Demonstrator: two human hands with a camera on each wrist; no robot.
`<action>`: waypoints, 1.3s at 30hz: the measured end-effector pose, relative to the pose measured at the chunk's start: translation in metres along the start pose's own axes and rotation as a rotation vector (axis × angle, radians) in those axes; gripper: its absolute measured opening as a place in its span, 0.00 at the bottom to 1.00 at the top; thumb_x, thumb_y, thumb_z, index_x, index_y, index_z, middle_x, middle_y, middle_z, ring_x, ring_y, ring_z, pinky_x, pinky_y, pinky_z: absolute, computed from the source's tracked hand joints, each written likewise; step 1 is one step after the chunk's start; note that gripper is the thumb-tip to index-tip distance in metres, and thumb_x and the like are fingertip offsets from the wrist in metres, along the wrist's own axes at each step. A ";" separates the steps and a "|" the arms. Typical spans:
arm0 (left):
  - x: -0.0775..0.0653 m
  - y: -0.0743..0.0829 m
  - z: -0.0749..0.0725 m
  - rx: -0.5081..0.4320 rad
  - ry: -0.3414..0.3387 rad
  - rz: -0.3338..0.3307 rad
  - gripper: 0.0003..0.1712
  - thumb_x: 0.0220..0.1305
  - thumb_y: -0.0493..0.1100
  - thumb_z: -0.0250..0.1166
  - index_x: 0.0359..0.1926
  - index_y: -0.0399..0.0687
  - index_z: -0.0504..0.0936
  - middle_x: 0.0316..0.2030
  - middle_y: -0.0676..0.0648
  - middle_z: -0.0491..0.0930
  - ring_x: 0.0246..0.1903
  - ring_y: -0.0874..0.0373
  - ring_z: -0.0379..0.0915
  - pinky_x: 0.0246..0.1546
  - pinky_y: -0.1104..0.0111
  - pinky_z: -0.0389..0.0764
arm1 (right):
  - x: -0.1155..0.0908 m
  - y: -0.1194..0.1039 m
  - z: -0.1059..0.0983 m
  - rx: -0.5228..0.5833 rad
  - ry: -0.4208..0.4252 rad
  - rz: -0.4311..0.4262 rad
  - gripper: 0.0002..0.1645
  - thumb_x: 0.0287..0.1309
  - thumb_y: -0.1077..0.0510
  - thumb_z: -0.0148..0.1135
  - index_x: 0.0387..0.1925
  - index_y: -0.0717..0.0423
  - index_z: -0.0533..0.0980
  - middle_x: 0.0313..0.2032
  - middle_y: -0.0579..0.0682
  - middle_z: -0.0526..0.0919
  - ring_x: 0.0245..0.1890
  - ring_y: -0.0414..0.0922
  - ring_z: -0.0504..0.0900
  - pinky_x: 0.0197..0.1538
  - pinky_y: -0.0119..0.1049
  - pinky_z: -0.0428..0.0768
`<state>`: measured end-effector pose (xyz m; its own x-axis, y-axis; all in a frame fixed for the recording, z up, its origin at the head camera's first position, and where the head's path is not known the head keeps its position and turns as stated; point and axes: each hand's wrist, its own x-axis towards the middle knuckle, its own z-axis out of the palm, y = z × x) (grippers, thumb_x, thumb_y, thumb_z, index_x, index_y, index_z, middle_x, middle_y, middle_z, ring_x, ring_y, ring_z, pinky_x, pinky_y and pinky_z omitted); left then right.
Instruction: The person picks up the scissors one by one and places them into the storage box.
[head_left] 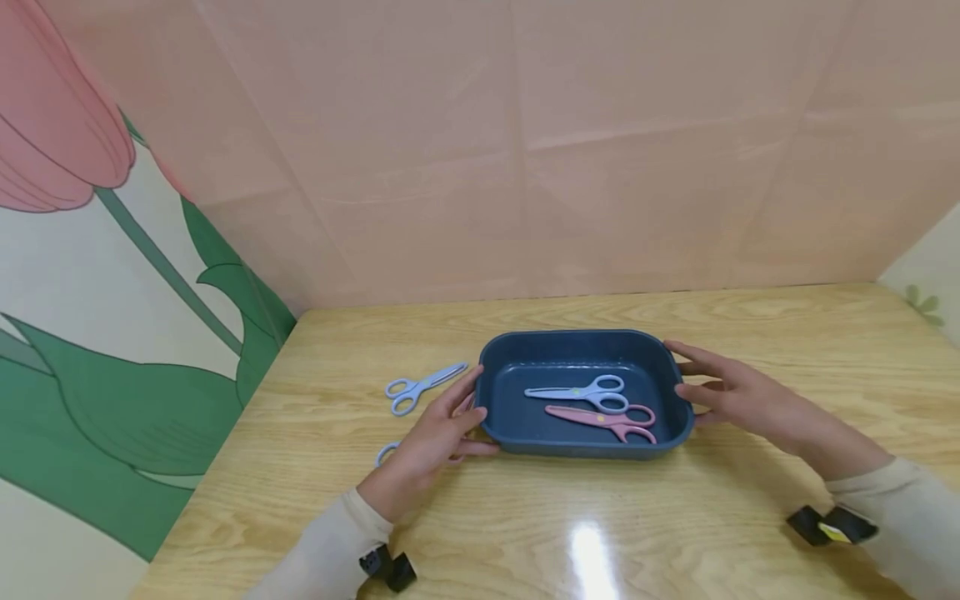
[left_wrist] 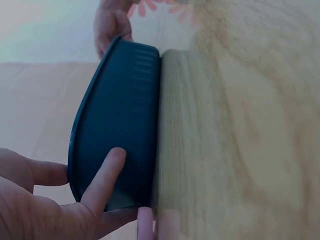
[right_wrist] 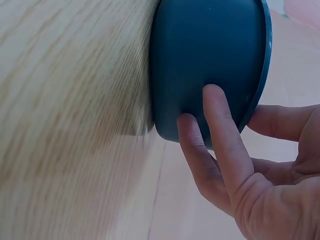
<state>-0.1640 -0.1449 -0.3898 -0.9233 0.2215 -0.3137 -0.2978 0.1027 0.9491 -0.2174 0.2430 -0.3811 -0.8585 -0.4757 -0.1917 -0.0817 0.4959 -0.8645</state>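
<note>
A dark blue plastic tray (head_left: 585, 451) stands upright on the wooden table, gripped at both ends. At its left end my left hand (head_left: 438, 429) has the thumb at the rim and fingers against the outer wall (left_wrist: 115, 100). The right end is held by my right hand (head_left: 750, 404), with thumb at the rim and fingertips (right_wrist: 215, 95) on the outside wall. Inside lie light blue scissors (head_left: 581, 392) and, just in front of them, pink scissors (head_left: 600, 417). Both pairs point left.
Another pair of light blue scissors (head_left: 427, 386) lies left of the tray. A blue handle loop (head_left: 386, 452) shows beside my left hand, the rest hidden. Something pink (left_wrist: 145, 223) lies under that hand. A pinkish sheet (head_left: 517, 167) covers the wall behind the table (head_left: 360, 325).
</note>
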 end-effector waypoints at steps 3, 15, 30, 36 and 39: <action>0.000 0.002 -0.004 0.017 -0.011 0.020 0.34 0.77 0.39 0.51 0.77 0.67 0.54 0.78 0.43 0.51 0.40 0.43 0.87 0.19 0.70 0.62 | 0.000 -0.001 0.000 -0.019 0.005 0.014 0.44 0.74 0.53 0.52 0.80 0.51 0.40 0.70 0.79 0.53 0.57 0.65 0.80 0.47 0.44 0.87; -0.007 0.031 -0.043 0.111 0.074 0.151 0.28 0.76 0.38 0.51 0.74 0.51 0.62 0.74 0.43 0.62 0.65 0.39 0.70 0.48 0.56 0.85 | -0.001 0.000 -0.001 -0.016 0.014 0.029 0.45 0.73 0.50 0.54 0.80 0.47 0.41 0.70 0.78 0.54 0.57 0.64 0.79 0.46 0.43 0.87; -0.009 0.033 -0.077 0.351 0.148 0.092 0.22 0.77 0.40 0.50 0.67 0.39 0.69 0.65 0.35 0.70 0.60 0.37 0.74 0.51 0.53 0.83 | -0.001 -0.002 0.001 -0.042 0.016 0.021 0.44 0.73 0.51 0.53 0.80 0.52 0.42 0.69 0.80 0.55 0.54 0.61 0.82 0.45 0.42 0.87; -0.004 0.026 -0.089 0.753 0.347 0.123 0.23 0.73 0.45 0.57 0.66 0.49 0.73 0.65 0.42 0.74 0.55 0.44 0.78 0.47 0.55 0.82 | 0.000 -0.002 0.002 -0.031 0.020 0.017 0.44 0.73 0.51 0.54 0.80 0.51 0.43 0.69 0.79 0.55 0.53 0.59 0.83 0.44 0.42 0.87; 0.000 0.022 -0.098 0.896 0.385 0.130 0.24 0.72 0.45 0.59 0.66 0.47 0.74 0.65 0.41 0.75 0.55 0.42 0.79 0.50 0.51 0.81 | -0.001 -0.002 0.001 -0.029 0.019 0.016 0.45 0.73 0.51 0.54 0.80 0.51 0.43 0.69 0.79 0.55 0.52 0.58 0.84 0.44 0.42 0.87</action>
<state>-0.1942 -0.2376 -0.3661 -0.9992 -0.0314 -0.0262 -0.0406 0.8327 0.5523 -0.2160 0.2420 -0.3795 -0.8690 -0.4543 -0.1962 -0.0825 0.5239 -0.8478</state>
